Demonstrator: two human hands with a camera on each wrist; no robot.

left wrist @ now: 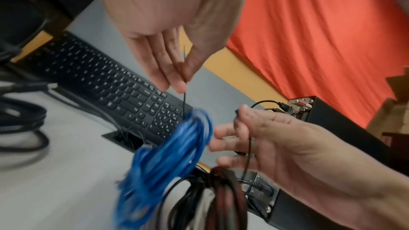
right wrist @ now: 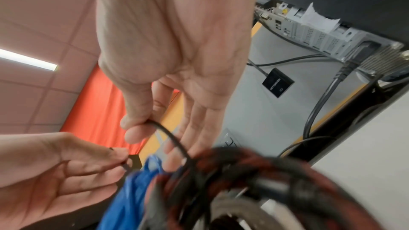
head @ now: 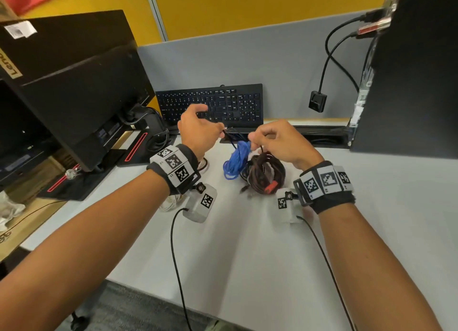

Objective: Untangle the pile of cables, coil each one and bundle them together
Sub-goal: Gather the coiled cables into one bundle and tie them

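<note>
Head view: both hands are raised above the white desk (head: 247, 256), just in front of a black keyboard (head: 210, 105). The left hand (head: 198, 132) pinches one end of a thin black tie (left wrist: 184, 83) between thumb and fingertips. In the left wrist view this strip runs straight down from the pinch into the top of the blue cable coil (left wrist: 168, 160). The right hand (head: 280, 142) pinches a thin black strand (right wrist: 170, 135) between thumb and forefinger; the remaining fingers are loosely extended. In the right wrist view that strand curves down from the pinch into the cable bundle. Whether the two black strands are one continuous piece cannot be determined.

The blue cable coil (head: 235, 161) hangs between the two hands, its lower loops touching the desk. Directly beside it, to the right, lies a coil of dark red-and-black braided cable (head: 266, 173), with a red tab (head: 271, 187) at its near edge. A white cable (head: 171, 203) lies partly hidden under the left wrist.

A black monitor (head: 81, 90) stands at left; a black computer tower (head: 409, 83) stands at right.
</note>
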